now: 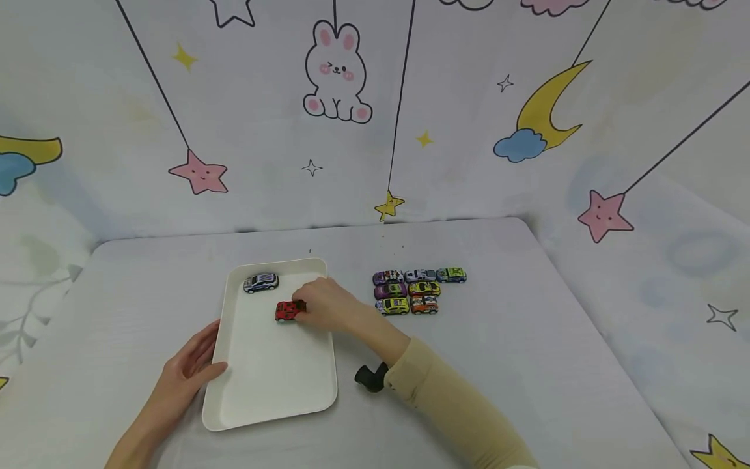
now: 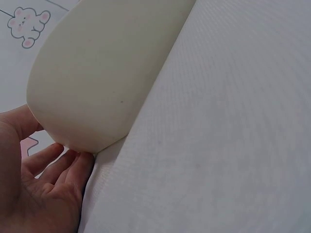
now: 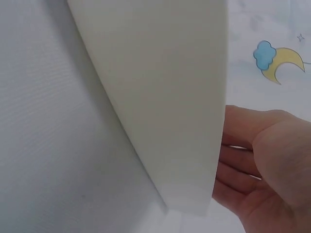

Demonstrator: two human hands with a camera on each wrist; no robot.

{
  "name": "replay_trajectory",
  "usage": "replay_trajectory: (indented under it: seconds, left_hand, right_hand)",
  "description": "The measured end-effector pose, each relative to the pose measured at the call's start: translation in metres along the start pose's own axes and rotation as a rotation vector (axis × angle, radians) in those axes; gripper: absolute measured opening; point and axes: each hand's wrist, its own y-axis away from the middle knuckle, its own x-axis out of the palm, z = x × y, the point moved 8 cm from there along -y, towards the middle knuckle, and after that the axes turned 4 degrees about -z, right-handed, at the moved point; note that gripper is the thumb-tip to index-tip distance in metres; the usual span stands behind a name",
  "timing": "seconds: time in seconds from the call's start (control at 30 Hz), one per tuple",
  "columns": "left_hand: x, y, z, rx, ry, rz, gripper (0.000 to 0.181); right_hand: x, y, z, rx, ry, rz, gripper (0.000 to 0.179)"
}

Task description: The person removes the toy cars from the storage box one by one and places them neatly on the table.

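A shallow white tray [image 1: 269,384] lies on the table. Its left rim is held by my left hand [image 1: 190,365], thumb over the edge and fingers along the outer wall; the left wrist view shows those fingers [image 2: 77,167] against the wall. Inside the tray, my right hand [image 1: 325,303] pinches a red toy car [image 1: 286,311] with black marks, partly covered by the fingertips. A silver and dark toy car [image 1: 261,282] stands near the tray's far left corner. In the right wrist view the tray wall [image 3: 165,111] hides the right fingertips and the red car.
Right of the tray, several colourful toy cars stand close together in rows, among them a purple one [image 1: 390,291] and an orange-white one [image 1: 424,305]. A black object [image 1: 370,378] shows beside the right sleeve, partly hidden. A patterned cloth backdrop [image 1: 263,130] rises behind the table.
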Motion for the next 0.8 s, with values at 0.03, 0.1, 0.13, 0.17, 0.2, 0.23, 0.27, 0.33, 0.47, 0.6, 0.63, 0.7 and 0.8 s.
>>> replay_trajectory:
  seconds: [0.03,0.1,0.13,0.17,0.2,0.23,0.27,0.33,0.47,0.6,0.63,0.7,0.8]
  left_hand:
    - [0.0,0.0,0.0,0.001,0.001,0.0,0.068]
    - [0.0,0.0,0.0,0.002,0.0,0.0,0.068]
    - [0.0,0.0,0.0,0.003,0.001,0.0,0.068]
    - [0.0,0.0,0.0,0.003,0.002,0.0,0.068]
    - [0.0,0.0,0.0,0.003,0.003,0.0,0.068]
    - [0.0,0.0,0.0,0.001,0.003,-0.001,0.068]
    - [0.0,0.0,0.0,0.0,0.002,-0.002,0.068]
    - [0.0,0.0,0.0,-0.002,0.004,-0.004,0.068]
    - [0.0,0.0,0.0,-0.005,-0.003,-0.006,0.069]
    - [-0.001,0.0,-0.002,0.001,-0.009,-0.007,0.069]
    - [-0.001,0.0,-0.002,0.003,-0.005,-0.008,0.069]
    - [-0.001,0.0,-0.002,0.006,0.004,-0.008,0.069]
    - [0.0,0.0,-0.001,0.007,0.014,-0.003,0.068]
  right_hand:
    - [0.0,0.001,0.0,-0.004,-0.007,-0.005,0.012]
    - [0.0,0.003,-0.001,-0.017,-0.02,-0.017,0.013]
    - [0.0,0.004,-0.001,-0.023,-0.026,-0.026,0.013]
    - [-0.001,0.005,-0.001,-0.031,-0.03,-0.037,0.013]
    - [-0.002,0.006,-0.002,-0.037,-0.035,-0.045,0.013]
    - [-0.002,0.007,-0.002,-0.039,-0.039,-0.052,0.015]
    - [-0.002,0.009,-0.003,-0.043,-0.039,-0.059,0.017]
    - [-0.004,0.011,-0.003,-0.049,-0.045,-0.073,0.02]
    - [-0.006,0.016,-0.005,-0.07,-0.041,-0.107,0.026]
    - [-0.009,0.022,-0.007,-0.075,-0.037,-0.142,0.03]
    - [-0.01,0.023,-0.008,-0.073,-0.041,-0.148,0.031]
    - [-0.011,0.027,-0.01,-0.069,-0.053,-0.161,0.032]
    - [-0.015,0.033,-0.015,-0.068,-0.065,-0.191,0.033]
